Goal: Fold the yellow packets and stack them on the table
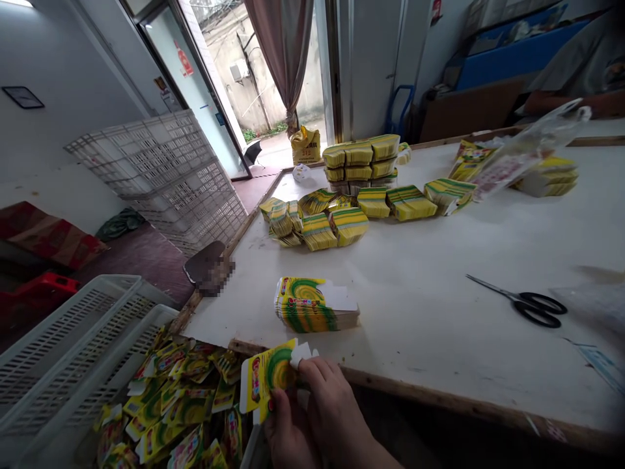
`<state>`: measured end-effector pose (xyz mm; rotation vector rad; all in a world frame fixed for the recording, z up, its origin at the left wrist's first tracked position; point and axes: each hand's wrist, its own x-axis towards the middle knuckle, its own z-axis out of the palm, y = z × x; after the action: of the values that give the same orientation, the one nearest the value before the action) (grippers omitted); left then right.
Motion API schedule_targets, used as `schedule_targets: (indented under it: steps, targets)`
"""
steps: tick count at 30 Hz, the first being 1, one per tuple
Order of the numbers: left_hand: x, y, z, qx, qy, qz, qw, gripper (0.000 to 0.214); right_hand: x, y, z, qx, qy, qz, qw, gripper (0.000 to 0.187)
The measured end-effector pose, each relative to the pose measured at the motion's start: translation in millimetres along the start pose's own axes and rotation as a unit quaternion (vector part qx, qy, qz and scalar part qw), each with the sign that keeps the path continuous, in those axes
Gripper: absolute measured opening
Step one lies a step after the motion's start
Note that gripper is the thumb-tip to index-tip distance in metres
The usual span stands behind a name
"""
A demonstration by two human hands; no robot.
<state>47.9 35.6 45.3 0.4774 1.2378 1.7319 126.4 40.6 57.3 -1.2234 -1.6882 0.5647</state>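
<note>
Just off the table's near edge, I hold a small yellow and green printed carton (261,381) with white flaps at one end. My left hand (288,433) grips its lower edge, thumb on the printed face. At the white flap end is my right hand (332,404), its fingers closed on the flaps; part of the grip is hidden. On the table just beyond my hands lies a stack of similar flat cartons (312,309). Below and to the left, a crate holds a loose heap of yellow and green cartons (190,404).
Rows of bundled cartons (334,228) and a taller pile (361,156) stand farther back on the white table (415,280). Black-handled scissors (530,306) lie to the right. A clear plastic bag (532,150) is at the far right, near another person's arm. White crates (166,176) are stacked left.
</note>
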Motion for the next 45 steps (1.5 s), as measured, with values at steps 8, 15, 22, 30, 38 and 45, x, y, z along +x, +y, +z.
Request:
schedule_targets:
  steps: [8,15,22,30,38,45]
  targets:
    - [-7.8,-7.3,-15.4,-0.032,-0.059,-0.069,0.995,0.058,-2.2,0.5,-10.9,0.145,-0.030,0.146,0.978,0.035]
    - [-0.3,17.3,-12.5,-0.037,-0.116,-0.054,0.991,0.061,3.0,2.4,-26.2,0.233,-0.106,0.133,0.958,0.025]
    - [9.4,34.9,4.7,-0.107,-0.052,0.005,0.993,0.058,-4.0,-6.9,-14.2,0.213,-0.008,0.121,0.969,0.020]
    - [8.8,27.9,10.0,-0.050,-0.045,0.073,0.995,0.066,1.2,-7.9,-12.0,0.219,-0.019,0.147,0.964,0.020]
    - [10.2,28.9,17.7,0.008,0.007,0.094,0.995,0.051,9.3,-12.3,-23.2,0.286,-0.044,0.163,0.943,0.019]
    - [9.9,29.6,21.2,-0.003,0.008,0.065,0.998,0.051,10.6,-13.3,-26.2,0.371,-0.071,0.199,0.905,0.023]
